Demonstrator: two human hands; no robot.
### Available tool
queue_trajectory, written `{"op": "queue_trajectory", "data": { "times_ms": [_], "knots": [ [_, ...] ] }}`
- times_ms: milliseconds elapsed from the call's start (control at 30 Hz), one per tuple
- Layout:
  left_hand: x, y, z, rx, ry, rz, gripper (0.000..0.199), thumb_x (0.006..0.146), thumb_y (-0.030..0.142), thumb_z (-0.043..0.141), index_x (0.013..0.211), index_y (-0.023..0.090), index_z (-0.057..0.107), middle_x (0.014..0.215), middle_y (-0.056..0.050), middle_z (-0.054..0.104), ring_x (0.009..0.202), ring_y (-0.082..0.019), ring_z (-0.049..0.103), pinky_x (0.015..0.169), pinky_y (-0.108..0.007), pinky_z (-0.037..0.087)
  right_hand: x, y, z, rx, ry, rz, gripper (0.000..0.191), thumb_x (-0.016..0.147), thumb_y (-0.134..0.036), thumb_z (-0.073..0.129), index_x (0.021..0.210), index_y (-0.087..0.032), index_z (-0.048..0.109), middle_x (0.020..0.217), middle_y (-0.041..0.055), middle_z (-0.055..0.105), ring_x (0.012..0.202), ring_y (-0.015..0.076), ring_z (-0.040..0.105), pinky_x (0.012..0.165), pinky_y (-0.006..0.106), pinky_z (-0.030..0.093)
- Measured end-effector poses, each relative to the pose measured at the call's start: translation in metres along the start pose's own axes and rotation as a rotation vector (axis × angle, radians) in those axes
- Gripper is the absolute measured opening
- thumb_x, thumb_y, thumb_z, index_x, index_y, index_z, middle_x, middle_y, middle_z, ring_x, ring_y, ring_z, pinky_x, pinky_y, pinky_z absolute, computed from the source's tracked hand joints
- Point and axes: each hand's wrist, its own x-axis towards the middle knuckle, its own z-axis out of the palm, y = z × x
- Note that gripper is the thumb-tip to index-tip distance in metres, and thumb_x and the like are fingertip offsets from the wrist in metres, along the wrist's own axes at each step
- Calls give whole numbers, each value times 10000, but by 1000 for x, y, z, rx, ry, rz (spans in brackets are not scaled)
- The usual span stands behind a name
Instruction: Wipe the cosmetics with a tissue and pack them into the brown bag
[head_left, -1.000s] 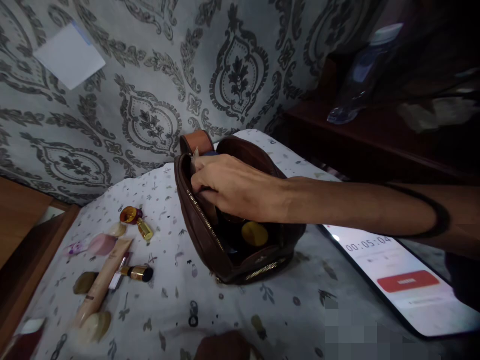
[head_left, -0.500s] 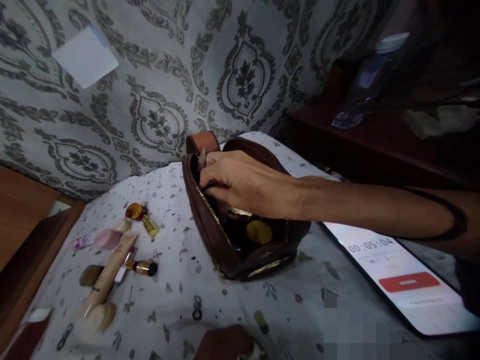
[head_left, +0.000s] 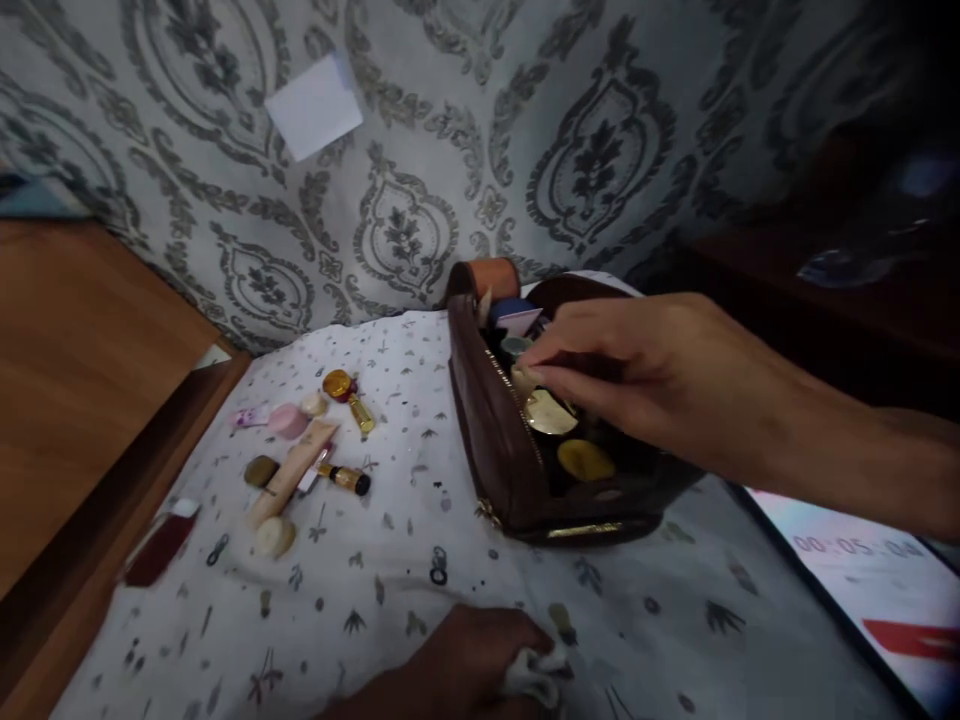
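Note:
A brown leather bag (head_left: 495,440) stands unzipped on the patterned sheet, right of the middle. Over its opening is my right hand (head_left: 622,360), thumb and fingertips pinched together beside a small beige item; I cannot make out whether they grip it. Inside the bag lie a shiny gold piece (head_left: 550,412), a yellow round item (head_left: 586,460) and a pale card-like piece (head_left: 519,320). My left hand (head_left: 480,650) rests closed at the bottom edge, around a crumpled white cloth (head_left: 536,675). Its fingers are partly hidden.
Left of the bag lie a beige tube (head_left: 292,475), a small black-and-gold bottle (head_left: 345,478), a pink item (head_left: 287,421) and several other cosmetics. A dark red item (head_left: 161,545) is near the wooden edge. A lit phone (head_left: 847,560) lies at right, below a patterned wall (head_left: 405,230).
The view has turned left, so everything sits further right. My right hand has drawn up from deep in the bag, showing more of its contents. More of my left hand is visible.

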Motion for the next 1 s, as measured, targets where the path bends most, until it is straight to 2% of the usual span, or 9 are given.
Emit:
{"op": "queue_trajectory", "data": {
  "times_ms": [200,400,533,667,800,867,1000],
  "knots": [
    [2,31,-14,-15,14,-69,188,909,290,505,1008,179,620,925,-62,700,837,-173,669,784,-251,521,-18,-27,16,38,-51,-136,243,964,-231,491,780,-240,649,724,44,645,632,165,583,586,330,445],
    [1,35,-17,-52,73,-30,190,929,332,494,902,168,587,833,-40,654,761,-160,619,745,-250,507,-29,-53,46,71,-212,-143,298,975,-216,452,785,-210,682,741,56,638,636,168,615,578,309,462],
    [-4,38,-20,-18,64,-34,162,927,280,510,1014,174,596,961,-54,700,883,-188,657,839,-295,525,-33,-71,72,150,-295,-107,273,957,-182,474,794,-182,693,754,38,644,638,136,612,581,255,441],
    [-12,47,-31,105,-12,7,146,904,222,546,1034,186,600,1051,-61,704,987,-219,652,881,-325,523,-34,-84,102,294,-316,-18,198,906,-164,532,788,-164,692,760,37,688,692,141,637,628,239,455],
    [-27,56,-55,185,-84,74,29,864,155,570,857,183,570,899,-39,676,854,-189,640,787,-270,500,-32,-82,139,465,-374,222,182,886,-236,551,834,-149,701,655,3,646,542,124,592,550,237,439],
    [-36,56,-69,206,-76,63,76,859,143,559,803,188,534,828,-20,641,790,-171,615,748,-254,477,-29,-78,160,524,-384,309,189,875,-261,557,864,-141,703,634,-7,624,507,119,576,516,232,431],
    [-51,44,-95,176,19,23,128,926,219,496,803,188,516,815,-17,625,781,-169,599,762,-255,463,-16,-67,194,454,-280,341,183,850,-233,570,908,-135,713,724,24,681,595,138,624,572,241,477]
  ]
}}
